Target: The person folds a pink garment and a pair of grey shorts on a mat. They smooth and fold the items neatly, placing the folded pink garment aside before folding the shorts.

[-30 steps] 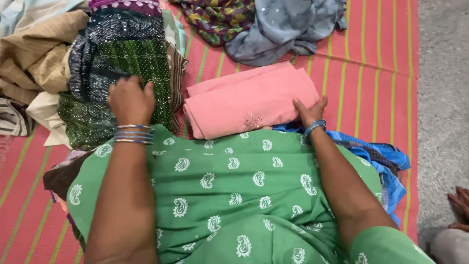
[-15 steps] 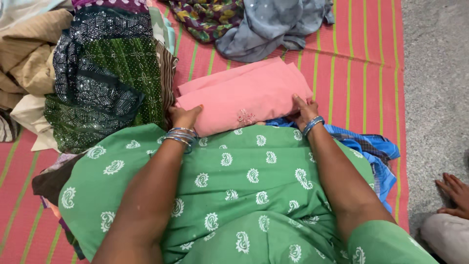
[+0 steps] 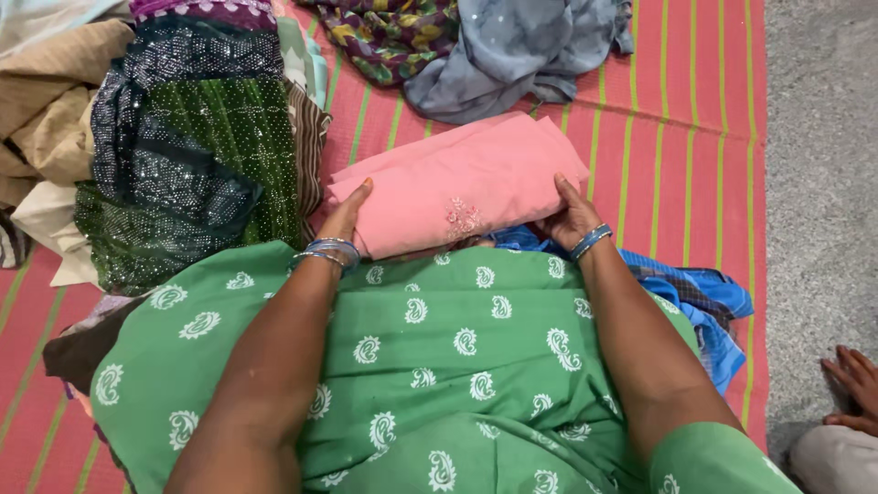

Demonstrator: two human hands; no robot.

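Striped red floor mat [image 3: 677,165] beneath a folded pink garment [image 3: 457,183], gripped between left hand [image 3: 347,220] and right hand [image 3: 569,218] at opposite ends. Even pressure from both sides should keep the folds aligned; dark sequinned pile [image 3: 183,165] lies beyond the left hand.

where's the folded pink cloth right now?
In the head view, the folded pink cloth lies mid-frame on the striped mat, between the left hand and right hand, just below the grey garment.
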